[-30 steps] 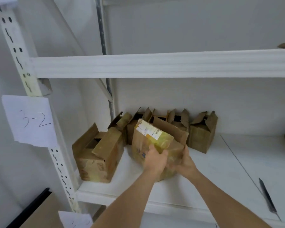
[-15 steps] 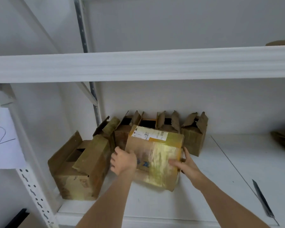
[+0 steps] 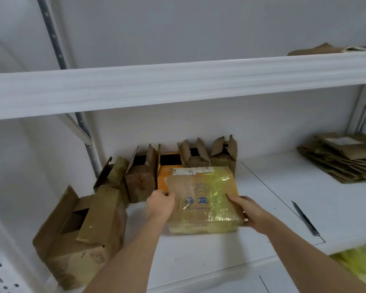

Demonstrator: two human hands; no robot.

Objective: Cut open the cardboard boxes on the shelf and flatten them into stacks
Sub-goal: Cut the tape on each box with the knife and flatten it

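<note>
- Two hands hold one taped box (image 3: 203, 199) that sits on the white shelf (image 3: 273, 210), near the front edge and about in the middle.
- The left hand (image 3: 160, 205) grips the left side of the taped box, with its fingers curled onto the top edge.
- The right hand (image 3: 246, 210) grips the near right corner of the box, with its fingers laid along the right side and the thumb on top.
- The box lies flat. Shiny yellow tape covers much of its top. It has blue letters on it and a white label at the far edge.
- A row of small open boxes (image 3: 190, 157) stands behind it against the back wall, with their flaps sticking up. One orange box (image 3: 167, 168) in that row touches the far left side of the taped box.
- A big open box (image 3: 80, 235) sits at the near left of the shelf, well apart from the taped box.
- A dark knife (image 3: 305, 218) lies on the shelf to the right of the right hand, not touching it.
- A stack of flat cardboard (image 3: 342, 159) lies at the far right of the shelf.
- More flat cardboard (image 3: 325, 49) lies on the upper shelf (image 3: 178, 87), at the right.
</note>
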